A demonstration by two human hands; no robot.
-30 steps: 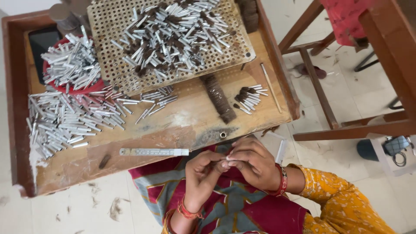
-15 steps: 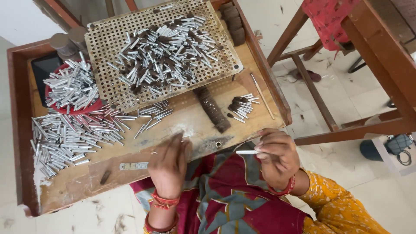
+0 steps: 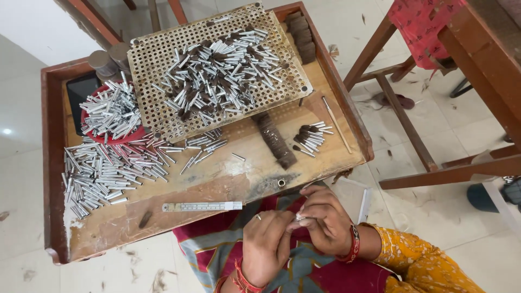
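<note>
Both hands meet just off the near edge of the desk (image 3: 217,187), above the person's lap. The left hand (image 3: 266,244) is curled, its fingers bent inward, with the fingertips brought up against those of the right hand (image 3: 324,220). The right hand is likewise cupped, fingers folded down, and between the two sets of fingertips sits a small pale piece (image 3: 298,216), pinched where the hands touch; it is too small to tell what it is. Neither hand is spread, and both are drawn close together around that one spot. A ring shows on the left hand, and red bangles circle both wrists. On the desk just beyond the hands there is a small hole (image 3: 281,183) in the worn wooden top, and to the left a slim metal ruler (image 3: 202,206) lies flat near the edge. Farther back, a loose heap of silver tubes (image 3: 108,173) spreads over the left side, more fill a red dish (image 3: 111,116), and a perforated board (image 3: 217,68) carries a mixed pile of silver and dark pieces. A dark ridged bar (image 3: 275,140) lies near the centre of the desk, with a small cluster of dark-tipped tubes (image 3: 310,138) beside it.
</note>
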